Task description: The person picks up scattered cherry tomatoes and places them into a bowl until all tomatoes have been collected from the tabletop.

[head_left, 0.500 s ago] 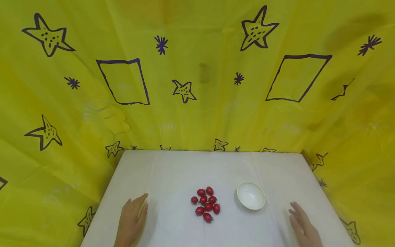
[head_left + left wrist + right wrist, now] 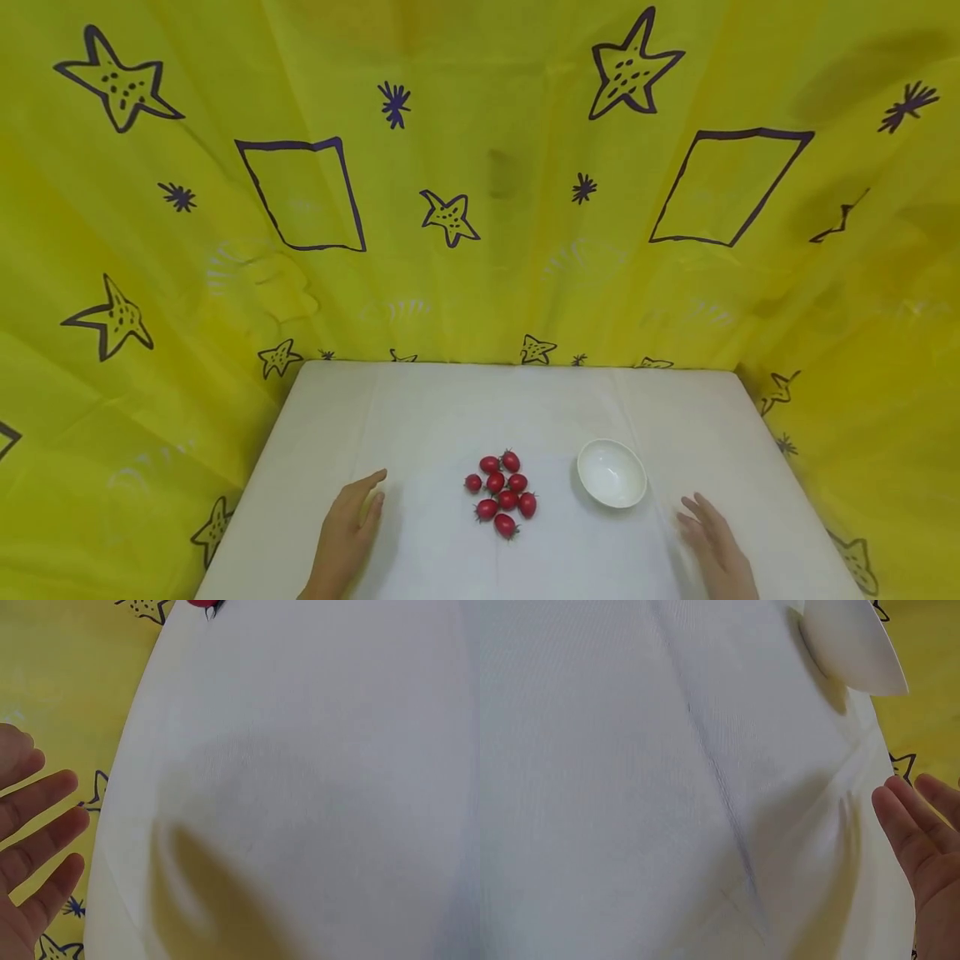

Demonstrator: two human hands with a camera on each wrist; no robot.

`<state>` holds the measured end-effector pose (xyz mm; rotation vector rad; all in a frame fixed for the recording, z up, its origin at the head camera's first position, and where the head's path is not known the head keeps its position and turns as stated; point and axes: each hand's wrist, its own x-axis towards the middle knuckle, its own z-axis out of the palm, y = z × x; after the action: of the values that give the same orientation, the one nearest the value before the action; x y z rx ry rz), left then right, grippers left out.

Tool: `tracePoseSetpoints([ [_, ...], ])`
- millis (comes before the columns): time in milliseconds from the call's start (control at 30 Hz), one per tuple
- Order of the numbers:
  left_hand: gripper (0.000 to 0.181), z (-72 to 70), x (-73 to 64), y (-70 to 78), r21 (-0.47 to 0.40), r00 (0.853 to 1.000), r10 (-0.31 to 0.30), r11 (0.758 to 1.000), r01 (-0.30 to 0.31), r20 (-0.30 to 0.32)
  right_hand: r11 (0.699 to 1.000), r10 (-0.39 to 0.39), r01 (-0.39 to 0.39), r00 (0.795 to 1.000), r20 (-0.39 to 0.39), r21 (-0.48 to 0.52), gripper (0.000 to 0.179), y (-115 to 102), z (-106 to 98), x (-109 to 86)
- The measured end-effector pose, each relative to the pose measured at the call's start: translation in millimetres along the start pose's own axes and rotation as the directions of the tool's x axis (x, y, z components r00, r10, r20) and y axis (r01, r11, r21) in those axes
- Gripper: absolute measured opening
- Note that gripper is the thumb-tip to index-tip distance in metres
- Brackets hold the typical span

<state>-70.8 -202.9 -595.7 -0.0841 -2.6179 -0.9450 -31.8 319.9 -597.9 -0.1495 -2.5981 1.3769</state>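
Several red cherry tomatoes (image 2: 507,500) with green stems lie in a loose cluster near the middle of the table. A white bowl (image 2: 611,474) stands to their right, with nothing inside. My left hand (image 2: 349,527) is to the left of the tomatoes, above the cloth, fingers relaxed and holding nothing. In the left wrist view its spread fingers (image 2: 41,840) show, with part of one tomato (image 2: 201,603) at the top edge. My right hand (image 2: 716,542) is at the lower right of the bowl, fingers loosely extended and apart from it.
A white cloth (image 2: 435,408) covers the table and carries a crease (image 2: 712,761) in the right wrist view. Yellow curtains (image 2: 495,283) printed with stars and squares hang close behind the table and along both sides.
Both hands have moved inward: the left to the right, nearer the tomatoes, and the right to the left, nearer the bowl. The tomatoes and bowl rest where they were.
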Motion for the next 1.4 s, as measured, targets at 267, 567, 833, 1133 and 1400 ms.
tracePoseSetpoints([
  [267, 0.035, 14.8, 2.1, 9.3, -0.079, 0.998, -0.01, 0.997, 0.014, 0.054, 0.95, -0.039, 0.036, 0.999, 0.005, 0.312, 0.049, 2.6, 13.8, 8.2],
  [567, 0.036, 39.3, 1.2, 13.5, -0.119, 0.997, 0.014, 0.993, -0.004, 0.081, 0.923, 0.054, -0.087, 0.994, 0.098, 0.374, 0.048, 3.0, 24.9, 20.2],
  [833, 0.038, 50.8, 8.4, 24.6, -0.153, 0.988, 0.017, 0.988, 0.007, 0.153, 0.861, 0.08, -0.15, 0.983, 0.163, 0.485, 0.05, -0.8, 33.2, 24.7],
  [1133, 0.038, 66.5, 13.0, 38.1, -0.133, 0.981, 0.047, 0.991, -0.022, 0.186, 0.888, 0.142, -0.217, 0.968, 0.206, 0.405, 0.057, -7.2, 38.1, 34.2],
  [1400, 0.039, 71.4, 14.5, 47.9, -0.131, 0.971, 0.066, 0.991, -0.036, 0.229, 0.882, 0.197, -0.269, 0.956, 0.216, 0.388, 0.058, -12.4, 45.7, 39.8],
])
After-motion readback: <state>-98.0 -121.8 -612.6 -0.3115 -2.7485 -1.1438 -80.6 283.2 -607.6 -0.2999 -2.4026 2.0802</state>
